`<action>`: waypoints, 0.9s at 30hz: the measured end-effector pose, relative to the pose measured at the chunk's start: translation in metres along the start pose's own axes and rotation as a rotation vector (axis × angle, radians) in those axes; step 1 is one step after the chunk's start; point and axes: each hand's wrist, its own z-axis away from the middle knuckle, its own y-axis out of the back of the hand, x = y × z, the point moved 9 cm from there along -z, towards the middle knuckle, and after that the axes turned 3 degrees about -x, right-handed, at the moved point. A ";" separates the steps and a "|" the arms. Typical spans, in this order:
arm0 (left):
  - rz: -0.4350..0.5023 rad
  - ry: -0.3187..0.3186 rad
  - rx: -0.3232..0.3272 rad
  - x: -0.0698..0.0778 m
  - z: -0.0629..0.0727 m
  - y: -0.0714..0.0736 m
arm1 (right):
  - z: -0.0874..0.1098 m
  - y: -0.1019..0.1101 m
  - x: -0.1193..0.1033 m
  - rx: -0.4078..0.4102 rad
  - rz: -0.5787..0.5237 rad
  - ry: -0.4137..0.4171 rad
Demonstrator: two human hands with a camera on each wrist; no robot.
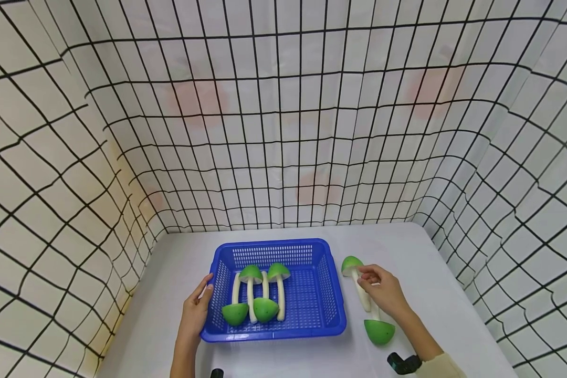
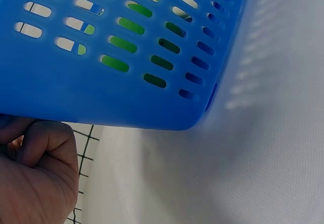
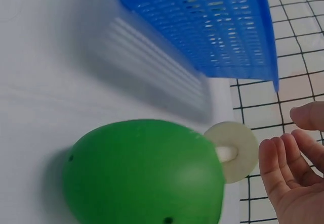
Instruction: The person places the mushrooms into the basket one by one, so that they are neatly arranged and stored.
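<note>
1. We see the right hand [image 1: 381,292] lying over the stems of two green-capped toy mushrooms [image 1: 366,302] on the tabletop [image 1: 425,273], just right of the blue basket [image 1: 312,247]. Its fingers curl toward the near stem, but we cannot tell whether they have closed on it.
2. The left hand [image 1: 197,307] rests with straight fingers against the basket's left wall, holding nothing.
3. To do this well, we would pinch one stem near its middle, so that the heavy cap does not tip it.
4. We would keep the left hand steadying the basket and lay the mushroom in the free right part, beside the four mushrooms in the basket [image 1: 257,296].
5. The second stem is hidden under the right hand, and the wrist views are blurred and cropped.
</note>
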 end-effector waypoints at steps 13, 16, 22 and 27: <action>-0.002 -0.005 -0.006 0.001 0.002 0.000 | 0.004 0.004 0.039 0.040 0.073 -0.074; -0.006 -0.002 -0.002 0.000 0.001 0.000 | 0.006 0.005 0.047 0.029 0.100 -0.117; -0.005 -0.011 0.006 -0.001 -0.001 0.000 | 0.010 0.007 0.060 0.009 0.142 -0.171; -0.010 -0.018 0.011 0.000 -0.001 0.001 | 0.010 0.005 0.071 -0.022 0.162 -0.208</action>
